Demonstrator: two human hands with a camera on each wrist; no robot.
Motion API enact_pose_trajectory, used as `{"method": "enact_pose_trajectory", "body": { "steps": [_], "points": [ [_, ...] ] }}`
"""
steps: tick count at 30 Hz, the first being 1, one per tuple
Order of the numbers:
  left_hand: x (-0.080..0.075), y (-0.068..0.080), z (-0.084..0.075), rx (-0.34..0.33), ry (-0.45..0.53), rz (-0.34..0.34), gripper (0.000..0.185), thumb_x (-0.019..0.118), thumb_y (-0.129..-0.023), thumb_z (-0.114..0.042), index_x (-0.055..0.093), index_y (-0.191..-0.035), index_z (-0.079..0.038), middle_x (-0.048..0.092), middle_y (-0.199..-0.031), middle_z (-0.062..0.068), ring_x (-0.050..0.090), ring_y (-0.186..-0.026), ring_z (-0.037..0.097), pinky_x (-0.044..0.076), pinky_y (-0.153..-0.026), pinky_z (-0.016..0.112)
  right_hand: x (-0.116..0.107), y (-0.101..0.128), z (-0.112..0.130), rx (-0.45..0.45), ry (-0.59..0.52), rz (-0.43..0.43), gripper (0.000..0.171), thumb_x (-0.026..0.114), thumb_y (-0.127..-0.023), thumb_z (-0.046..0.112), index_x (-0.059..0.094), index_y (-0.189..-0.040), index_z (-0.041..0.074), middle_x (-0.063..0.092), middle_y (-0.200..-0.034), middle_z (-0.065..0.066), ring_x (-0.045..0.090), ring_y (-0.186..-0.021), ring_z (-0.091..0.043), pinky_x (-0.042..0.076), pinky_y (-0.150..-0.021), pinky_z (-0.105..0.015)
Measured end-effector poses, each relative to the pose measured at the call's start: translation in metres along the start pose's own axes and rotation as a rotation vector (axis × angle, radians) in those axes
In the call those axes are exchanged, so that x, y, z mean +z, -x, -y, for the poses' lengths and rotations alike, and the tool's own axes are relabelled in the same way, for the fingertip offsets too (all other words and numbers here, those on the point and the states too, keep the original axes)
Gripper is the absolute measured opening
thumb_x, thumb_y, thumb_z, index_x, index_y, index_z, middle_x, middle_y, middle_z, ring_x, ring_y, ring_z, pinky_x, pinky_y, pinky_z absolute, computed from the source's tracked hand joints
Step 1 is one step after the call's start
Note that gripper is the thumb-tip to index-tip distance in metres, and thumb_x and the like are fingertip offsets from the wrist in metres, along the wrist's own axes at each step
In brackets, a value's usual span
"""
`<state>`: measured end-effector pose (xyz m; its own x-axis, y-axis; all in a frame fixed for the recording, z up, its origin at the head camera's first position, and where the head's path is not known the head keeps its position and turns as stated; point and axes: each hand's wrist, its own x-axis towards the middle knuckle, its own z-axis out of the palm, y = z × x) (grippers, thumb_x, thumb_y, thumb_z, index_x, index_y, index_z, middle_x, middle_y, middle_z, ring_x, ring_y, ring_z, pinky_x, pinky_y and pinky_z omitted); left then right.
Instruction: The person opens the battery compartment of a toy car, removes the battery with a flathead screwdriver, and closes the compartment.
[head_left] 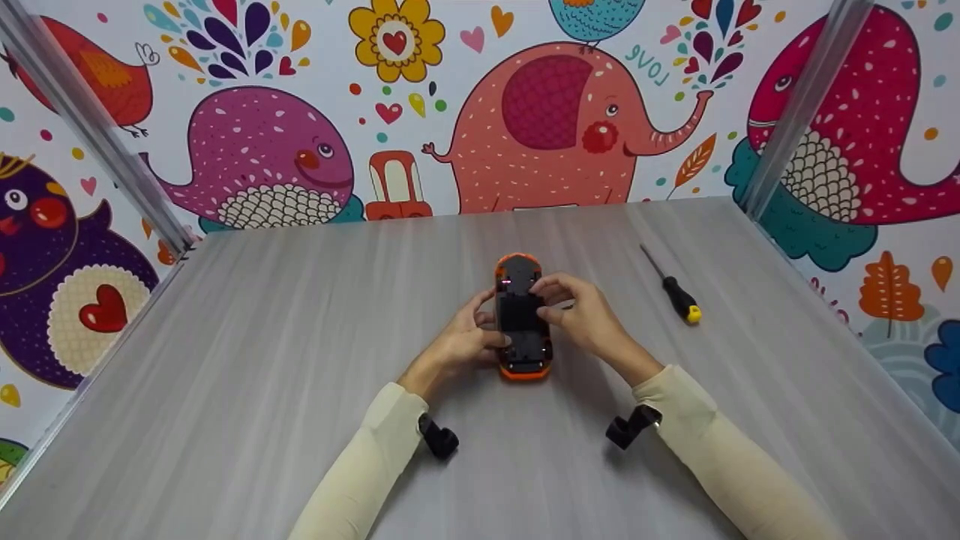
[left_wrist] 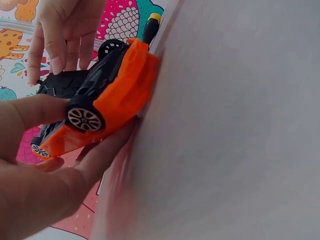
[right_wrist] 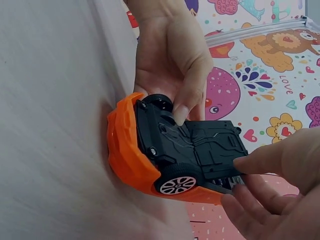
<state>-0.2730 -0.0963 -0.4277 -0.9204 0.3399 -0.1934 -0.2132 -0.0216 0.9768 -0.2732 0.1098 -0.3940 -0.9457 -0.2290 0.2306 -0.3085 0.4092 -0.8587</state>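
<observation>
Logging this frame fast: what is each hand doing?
Left hand: grips the upturned toy car by its sides.
Right hand: pinches the car's black underside.

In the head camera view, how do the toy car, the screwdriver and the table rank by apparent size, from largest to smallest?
1. The table, by far the largest.
2. The toy car, upside down, gripped by the left hand and the right hand.
3. The screwdriver, nearly as long as the car but much thinner.
</observation>
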Motion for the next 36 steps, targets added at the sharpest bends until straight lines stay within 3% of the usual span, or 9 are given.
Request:
{"method": "enact_pose_trajectory", "body": {
  "steps": [9,22,30,36],
  "points": [
    [0.000,0.001,-0.001,-0.012,0.002,0.006,0.092,0.059,-0.082,0.015,0.022,-0.159,-0.019,0.053,-0.137,0.023,0.066,-0.104,0.027,0.059,-0.083,0.041,0.001,0.000,-0.003,0.011,-0.017,-0.014,0.027,0.070,-0.087,-0.007,0.068,-0.111,0.004,0.068,-0.109,-0.019,0.066,-0.098,-0.030,0.056,-0.087,-0.041],
    [-0.001,0.001,0.000,-0.004,-0.016,0.013,0.092,0.060,-0.083,0.013,0.021,-0.159,-0.018,0.054,-0.137,0.023,0.066,-0.107,0.028,0.059,-0.085,0.040,0.000,-0.002,-0.006,0.011,-0.042,-0.025,0.022,0.068,-0.090,-0.002,0.069,-0.111,0.004,0.070,-0.109,-0.018,0.066,-0.091,-0.024,0.052,-0.077,-0.026],
    [-0.001,0.000,0.000,-0.016,-0.002,0.014,0.092,0.058,-0.083,0.016,0.020,-0.160,-0.017,0.053,-0.136,0.023,0.067,-0.101,0.026,0.060,-0.081,0.039,-0.021,-0.009,-0.004,0.055,-0.225,-0.153,0.025,0.065,-0.092,-0.003,0.066,-0.117,0.000,0.065,-0.109,-0.016,0.065,-0.087,-0.011,0.057,-0.077,-0.021],
    [-0.001,0.000,-0.001,-0.026,-0.026,0.002,0.093,0.060,-0.084,0.015,0.020,-0.160,-0.018,0.054,-0.136,0.022,0.068,-0.102,0.026,0.060,-0.084,0.041,-0.034,-0.013,-0.006,0.127,-0.252,-0.154,0.029,0.063,-0.095,0.001,0.063,-0.124,0.002,0.062,-0.115,-0.012,0.066,-0.091,-0.011,0.059,-0.080,-0.022]
  ]
}}
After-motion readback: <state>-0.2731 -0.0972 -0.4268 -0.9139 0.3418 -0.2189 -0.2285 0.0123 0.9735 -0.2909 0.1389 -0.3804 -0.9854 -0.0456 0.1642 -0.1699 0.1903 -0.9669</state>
